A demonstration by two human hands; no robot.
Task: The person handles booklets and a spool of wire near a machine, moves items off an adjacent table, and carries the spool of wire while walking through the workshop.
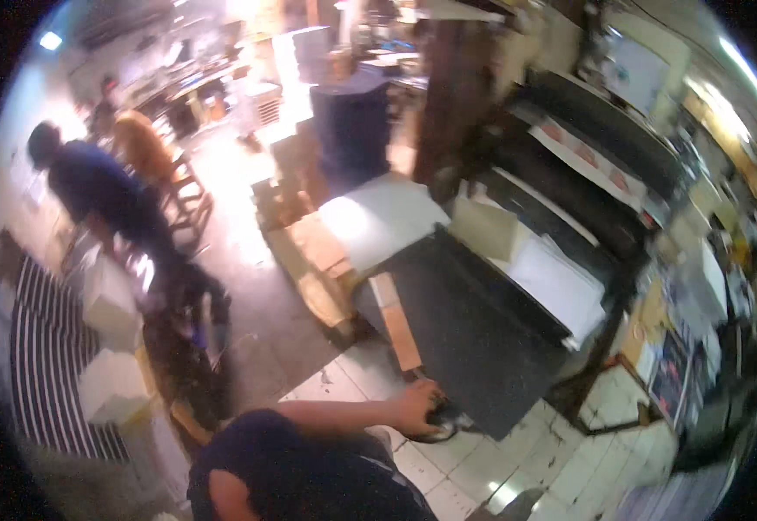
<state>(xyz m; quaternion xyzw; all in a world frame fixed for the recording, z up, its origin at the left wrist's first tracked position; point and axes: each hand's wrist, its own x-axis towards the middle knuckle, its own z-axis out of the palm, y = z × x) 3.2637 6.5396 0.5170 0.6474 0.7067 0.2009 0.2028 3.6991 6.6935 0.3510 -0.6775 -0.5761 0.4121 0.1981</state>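
My left arm reaches across from the lower left, bare below a dark sleeve. At the near corner of a dark flat board (474, 347), my left hand (419, 408) has its fingers curled over a small dark part that is too blurred to name. Close to the hand, a narrow orange-brown strip (400, 334) with a pale far end lies along the board's left edge. White sheets (556, 282) rest beyond the board, against a large dark machine (569, 187) with long bars. My right hand is out of sight.
Pale stacks (387, 217) stand left of the board, beside a wooden pallet (304, 282). At the left, one person (113, 187) bends over near white blocks (118, 386) and a striped rack (52, 347); another person (144, 143) is behind. Cluttered shelving (700, 286) lines the right.
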